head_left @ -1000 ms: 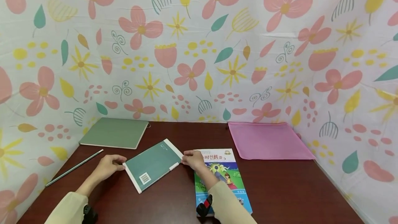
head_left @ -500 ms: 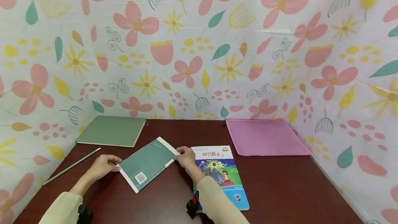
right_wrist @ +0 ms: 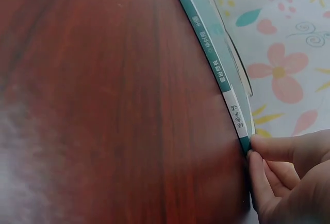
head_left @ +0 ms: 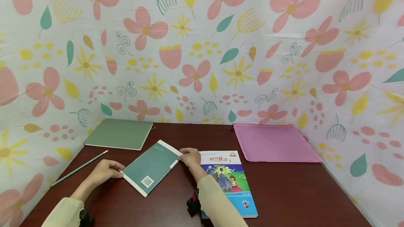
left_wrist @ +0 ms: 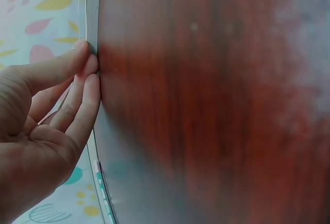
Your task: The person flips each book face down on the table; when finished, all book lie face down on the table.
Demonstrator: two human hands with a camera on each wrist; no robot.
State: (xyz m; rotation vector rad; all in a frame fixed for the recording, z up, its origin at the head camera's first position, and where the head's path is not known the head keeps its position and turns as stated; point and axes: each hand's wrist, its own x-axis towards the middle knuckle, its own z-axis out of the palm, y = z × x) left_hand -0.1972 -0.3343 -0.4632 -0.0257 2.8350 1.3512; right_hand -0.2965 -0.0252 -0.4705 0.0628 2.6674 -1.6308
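Observation:
A teal book lies at a slant on the dark red table, back cover up with a barcode showing. My left hand pinches its near-left corner; in the left wrist view the fingertips press against the book's edge. My right hand pinches the far-right corner by the white strip. In the right wrist view the right hand has its thumb and fingers closed on the end of the spine.
A colourful picture book lies just right of my right hand, partly under the forearm. A pink pouch is at the back right, a green notebook at the back left, and a pencil by the left edge. Flowered cloth walls the table.
Both hands have slid the teal book slightly to the left, so my right hand is now off the picture book's corner. Both grips are unchanged.

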